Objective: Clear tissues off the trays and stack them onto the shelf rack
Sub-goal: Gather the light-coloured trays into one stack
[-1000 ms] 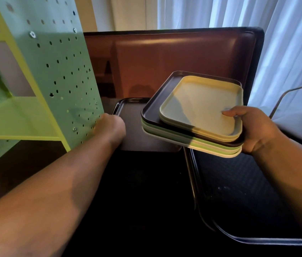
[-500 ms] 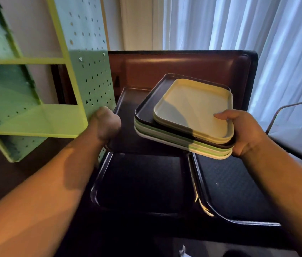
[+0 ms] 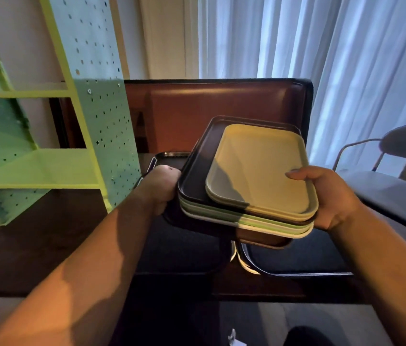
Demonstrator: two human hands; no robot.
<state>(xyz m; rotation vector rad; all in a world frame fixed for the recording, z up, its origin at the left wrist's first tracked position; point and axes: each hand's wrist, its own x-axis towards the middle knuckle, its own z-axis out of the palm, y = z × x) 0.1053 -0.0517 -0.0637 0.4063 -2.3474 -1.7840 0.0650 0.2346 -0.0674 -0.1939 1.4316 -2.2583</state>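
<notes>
Clamped on the near right edge of the stack of cream, dark brown and green plastic trays [image 3: 259, 171], my right hand [image 3: 331, 198] has its thumb over the top cream rim, so the pile cannot slide. My left hand [image 3: 162, 188] grips a wide dark brown tray [image 3: 264, 239] by its left edge under the stack, I judge to carry both loads as one. I hold everything above the black trays on the dark table [image 3: 304, 258], level with the light green perforated metal shelf rack [image 3: 44, 168] to my left. No tissues show on the top tray.
</notes>
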